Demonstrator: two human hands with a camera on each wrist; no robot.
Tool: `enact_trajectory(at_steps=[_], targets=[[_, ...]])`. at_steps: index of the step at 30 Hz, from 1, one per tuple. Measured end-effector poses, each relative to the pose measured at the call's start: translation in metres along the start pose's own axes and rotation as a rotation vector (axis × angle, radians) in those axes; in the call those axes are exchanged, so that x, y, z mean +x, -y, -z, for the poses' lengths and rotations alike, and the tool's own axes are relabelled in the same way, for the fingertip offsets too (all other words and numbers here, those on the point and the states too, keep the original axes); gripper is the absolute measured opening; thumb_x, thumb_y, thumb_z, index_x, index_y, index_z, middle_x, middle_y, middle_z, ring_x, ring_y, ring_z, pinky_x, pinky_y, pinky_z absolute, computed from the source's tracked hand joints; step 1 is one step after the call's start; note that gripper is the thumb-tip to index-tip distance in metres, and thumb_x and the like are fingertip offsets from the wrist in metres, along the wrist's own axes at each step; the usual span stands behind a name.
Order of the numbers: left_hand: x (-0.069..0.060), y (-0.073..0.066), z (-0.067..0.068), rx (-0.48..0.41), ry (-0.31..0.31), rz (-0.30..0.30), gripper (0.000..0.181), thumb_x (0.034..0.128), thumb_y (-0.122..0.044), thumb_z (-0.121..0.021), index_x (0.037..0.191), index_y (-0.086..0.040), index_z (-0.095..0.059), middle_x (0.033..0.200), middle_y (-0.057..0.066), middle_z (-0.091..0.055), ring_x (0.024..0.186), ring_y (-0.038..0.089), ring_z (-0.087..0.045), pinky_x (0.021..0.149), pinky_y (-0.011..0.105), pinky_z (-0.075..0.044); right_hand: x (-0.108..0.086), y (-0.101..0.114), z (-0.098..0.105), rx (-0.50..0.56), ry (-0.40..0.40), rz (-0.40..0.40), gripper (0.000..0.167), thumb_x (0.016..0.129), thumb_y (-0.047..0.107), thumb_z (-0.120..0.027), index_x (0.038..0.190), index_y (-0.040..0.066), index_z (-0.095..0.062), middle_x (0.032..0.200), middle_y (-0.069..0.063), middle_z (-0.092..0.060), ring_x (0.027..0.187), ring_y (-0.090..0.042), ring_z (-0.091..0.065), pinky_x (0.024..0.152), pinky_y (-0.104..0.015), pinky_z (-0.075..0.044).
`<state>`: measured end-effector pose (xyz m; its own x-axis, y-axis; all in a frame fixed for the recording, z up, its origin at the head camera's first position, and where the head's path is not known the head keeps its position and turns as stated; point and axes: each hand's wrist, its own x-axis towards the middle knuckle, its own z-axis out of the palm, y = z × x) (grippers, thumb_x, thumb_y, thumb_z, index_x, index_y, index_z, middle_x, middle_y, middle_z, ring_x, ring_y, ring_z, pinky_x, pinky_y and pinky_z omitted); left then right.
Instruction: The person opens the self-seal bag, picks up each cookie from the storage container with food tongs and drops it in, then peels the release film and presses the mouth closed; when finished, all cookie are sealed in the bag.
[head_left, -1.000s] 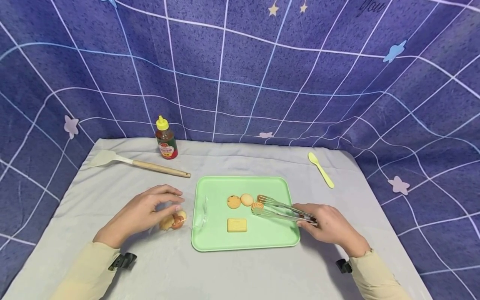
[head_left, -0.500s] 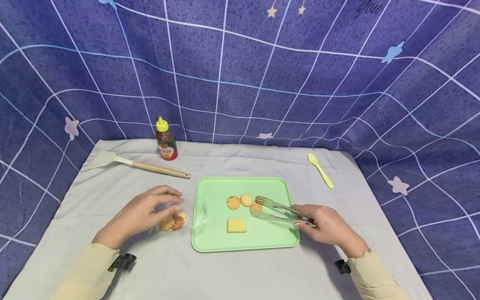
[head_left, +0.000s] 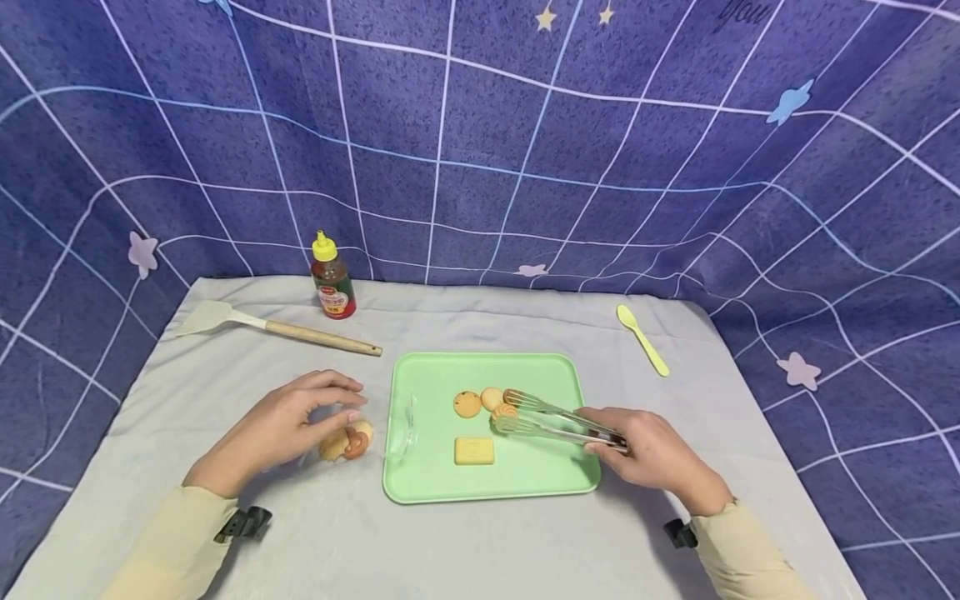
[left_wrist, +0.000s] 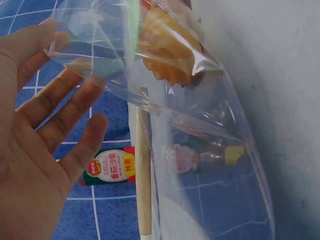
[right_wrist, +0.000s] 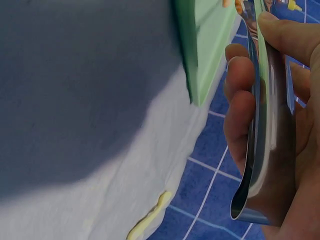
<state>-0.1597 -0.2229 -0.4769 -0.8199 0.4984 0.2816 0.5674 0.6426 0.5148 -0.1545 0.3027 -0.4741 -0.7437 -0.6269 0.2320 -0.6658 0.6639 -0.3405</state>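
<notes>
Tongs (right_wrist: pixel 275 165) are resting in the right hand (head_left: pixel 652 450), and we are seeing its thumb and fingers curling firmly round the metal arms. We are finding the tips apart, flanking a swirl cookie (head_left: pixel 507 412); we are not managing to tell whether either tip is touching it. That cookie is lying on a green tray (head_left: pixel 525 480), close beside a plain round cookie (head_left: pixel 491 398), with a dark-flecked cookie (head_left: pixel 467 405) sitting just left of that. Nearer the person, we are recording a rectangular biscuit (head_left: pixel 474 451) lying flat on the same tray.

Left of the tray, we are observing the left hand (head_left: pixel 288 421) spreading its fingers loosely, thumb apart, the tips meeting the edge of a clear plastic bag (left_wrist: pixel 215 115). We are noting a fluted golden pastry (left_wrist: pixel 170 47) inside, and film reaching over the tray's left rim.

Farther back, we are logging a yellow-capped sauce bottle (head_left: pixel 333 287) standing upright, a wooden-handled spatula (head_left: pixel 322 336) lying in front of it, and, off to the right, a yellow spoon (head_left: pixel 642 342) lying on the pale cloth (head_left: pixel 487 550).
</notes>
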Motion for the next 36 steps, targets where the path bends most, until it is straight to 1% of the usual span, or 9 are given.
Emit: enact_trajectory(at_steps=[6, 9, 13, 16, 20, 26, 29, 32, 36], targets=[[-0.002, -0.001, 0.002, -0.012, 0.003, 0.015, 0.018, 0.0986, -0.033, -0.070, 0.115, -0.028, -0.076, 0.124, -0.008, -0.064, 0.118, 0.015, -0.058, 0.096, 0.046, -0.049, 0.019, 0.017, -0.008, 0.047, 0.008, 0.050, 0.046, 0.092, 0.030, -0.078, 0.134, 0.014, -0.067, 0.109, 0.005, -0.071, 0.069, -0.002, -0.052, 0.064, -0.028, -0.049], [-0.002, -0.002, 0.002, -0.017, 0.006, 0.023, 0.019, 0.0987, -0.034, -0.070, 0.115, -0.027, -0.077, 0.124, -0.008, -0.064, 0.118, 0.015, -0.058, 0.097, 0.046, -0.049, 0.035, 0.030, -0.014, 0.070, 0.023, 0.099, 0.048, 0.092, 0.028, -0.079, 0.135, 0.014, -0.066, 0.108, 0.005, -0.071, 0.072, -0.004, -0.056, 0.066, -0.030, -0.051], [-0.003, -0.003, 0.002, -0.025, 0.008, 0.036, 0.019, 0.0988, -0.036, -0.069, 0.115, -0.028, -0.076, 0.124, -0.009, -0.064, 0.118, 0.015, -0.058, 0.096, 0.047, -0.050, 0.058, 0.046, -0.024, 0.088, 0.060, 0.145, 0.048, 0.094, 0.028, -0.076, 0.139, 0.021, -0.063, 0.099, 0.015, -0.066, 0.070, -0.003, -0.056, 0.065, -0.028, -0.050], [-0.004, -0.004, 0.001, -0.045, 0.020, 0.045, 0.020, 0.0992, -0.037, -0.068, 0.116, -0.029, -0.076, 0.124, -0.008, -0.064, 0.118, 0.014, -0.058, 0.096, 0.046, -0.050, 0.072, 0.056, -0.032, 0.089, 0.092, 0.163, 0.046, 0.097, 0.031, -0.072, 0.141, 0.024, -0.061, 0.094, 0.020, -0.061, 0.065, 0.000, -0.051, 0.062, -0.024, -0.047], [-0.005, -0.005, 0.000, -0.065, 0.040, 0.059, 0.021, 0.0998, -0.039, -0.067, 0.117, -0.032, -0.075, 0.126, -0.011, -0.062, 0.119, 0.012, -0.056, 0.097, 0.044, -0.050, 0.088, 0.066, -0.042, 0.072, 0.130, 0.204, 0.045, 0.099, 0.033, -0.068, 0.142, 0.021, -0.061, 0.099, 0.016, -0.066, 0.067, 0.003, -0.050, 0.065, -0.026, -0.048], [-0.004, -0.005, 0.003, -0.054, 0.023, 0.036, 0.021, 0.1005, -0.037, -0.066, 0.117, -0.028, -0.076, 0.126, -0.010, -0.062, 0.119, 0.014, -0.057, 0.096, 0.046, -0.050, 0.113, 0.079, -0.053, 0.035, 0.156, 0.256, 0.044, 0.099, 0.034, -0.068, 0.140, 0.022, -0.062, 0.104, 0.010, -0.068, 0.069, -0.001, -0.050, 0.064, -0.026, -0.048], [-0.002, -0.005, 0.004, -0.055, 0.017, 0.031, 0.020, 0.1002, -0.034, -0.068, 0.117, -0.026, -0.076, 0.126, -0.009, -0.063, 0.119, 0.015, -0.057, 0.096, 0.046, -0.050, 0.123, 0.085, -0.056, 0.027, 0.152, 0.263, 0.043, 0.099, 0.034, -0.067, 0.139, 0.021, -0.063, 0.111, 0.008, -0.070, 0.072, -0.002, -0.055, 0.066, -0.027, -0.050], [-0.001, -0.005, 0.005, -0.052, 0.013, 0.033, 0.019, 0.0994, -0.032, -0.069, 0.116, -0.026, -0.077, 0.125, -0.011, -0.062, 0.120, 0.015, -0.057, 0.097, 0.047, -0.049, 0.131, 0.090, -0.059, 0.019, 0.146, 0.268, 0.043, 0.099, 0.034, -0.067, 0.140, 0.020, -0.063, 0.117, 0.007, -0.070, 0.082, -0.003, -0.062, 0.072, -0.030, -0.054], [-0.003, -0.005, 0.006, -0.053, 0.017, 0.040, 0.019, 0.0996, -0.033, -0.069, 0.117, -0.029, -0.076, 0.126, -0.011, -0.062, 0.122, 0.015, -0.055, 0.099, 0.048, -0.047, 0.139, 0.095, -0.064, 0.007, 0.152, 0.278, 0.044, 0.099, 0.035, -0.066, 0.140, 0.020, -0.063, 0.106, 0.009, -0.070, 0.077, -0.003, -0.060, 0.068, -0.028, -0.052]])
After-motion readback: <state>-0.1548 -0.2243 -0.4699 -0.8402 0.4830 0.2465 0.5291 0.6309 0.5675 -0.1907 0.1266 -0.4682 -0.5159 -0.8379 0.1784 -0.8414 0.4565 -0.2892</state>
